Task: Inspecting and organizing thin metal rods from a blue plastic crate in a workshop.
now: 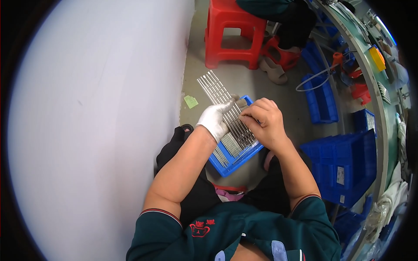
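1. Your left hand [214, 120], in a white glove, is closed around a flat fan of thin metal rods [216, 89]. Grip sits around the middle of the rods; fingers wrap over the top.
2. The rods look silver-grey, straight, laid side by side like a comb. The upper ends stick out past the glove toward the upper left, over the bare floor [244, 82].
3. Your right hand [264, 122] is bare, fingers curled shut, pinching at the lower part of the same rods. Can't tell how many rods it has between the fingertips.
4. Below both hands sits a blue tray [226, 164], resting on your lap and tilted diagonally. More rods lie inside it, running along its length. The held rods cross above its upper end.
5. Edges: a pale wall [100, 108] runs just beside your left forearm, close on that side.
6. Right side is crowded: stacked blue bins [344, 167] near your right elbow, another blue crate [321, 98] further out, then the curved edge of a green workbench [370, 82].
7. Ahead: a red stool [233, 32] with another person's legs beside it, well apart from the rod tips.
8. Open room is mainly the floor strip straight ahead, between the wall and the crates.
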`<state>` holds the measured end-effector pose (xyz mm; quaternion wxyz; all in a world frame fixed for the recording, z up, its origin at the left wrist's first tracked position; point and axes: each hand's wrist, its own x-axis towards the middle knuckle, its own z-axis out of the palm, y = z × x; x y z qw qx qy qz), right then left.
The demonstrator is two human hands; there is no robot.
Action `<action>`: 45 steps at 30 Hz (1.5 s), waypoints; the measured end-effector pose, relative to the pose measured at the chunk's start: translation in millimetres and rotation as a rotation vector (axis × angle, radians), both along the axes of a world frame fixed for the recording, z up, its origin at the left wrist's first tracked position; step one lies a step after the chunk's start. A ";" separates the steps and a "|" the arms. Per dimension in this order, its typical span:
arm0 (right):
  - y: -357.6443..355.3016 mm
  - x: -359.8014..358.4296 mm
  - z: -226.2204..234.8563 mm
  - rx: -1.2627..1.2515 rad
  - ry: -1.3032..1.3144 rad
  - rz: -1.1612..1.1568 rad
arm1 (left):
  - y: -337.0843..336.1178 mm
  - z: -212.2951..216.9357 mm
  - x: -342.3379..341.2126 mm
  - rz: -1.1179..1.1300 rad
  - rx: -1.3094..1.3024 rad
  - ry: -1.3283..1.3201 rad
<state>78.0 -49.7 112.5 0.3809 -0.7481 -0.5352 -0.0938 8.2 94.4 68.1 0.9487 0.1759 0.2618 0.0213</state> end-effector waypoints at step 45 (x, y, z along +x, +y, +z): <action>-1.1 -3.3 3.6 -0.023 0.048 0.056 | 1.7 -0.1 -0.4 0.013 0.037 -0.068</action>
